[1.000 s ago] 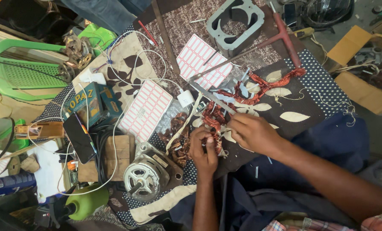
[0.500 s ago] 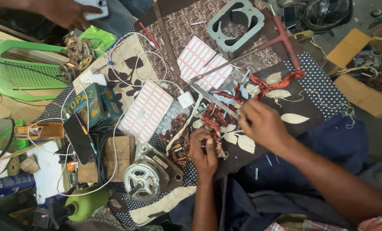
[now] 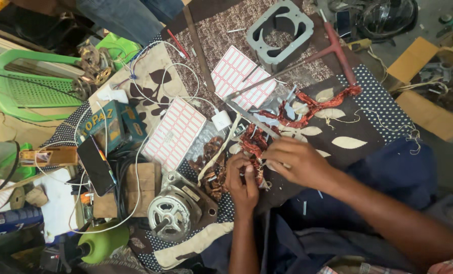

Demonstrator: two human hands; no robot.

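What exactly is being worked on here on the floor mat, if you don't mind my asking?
A person sits over a patterned mat and works with both bare hands on a bundle of reddish copper wire coils. The left hand pinches the bundle from below, while the right hand closes over it from the side. Beside the left hand lie a small electric motor, a loose heap of copper wire and two sheets of red-lined labels. A grey metal housing sits at the mat's far end.
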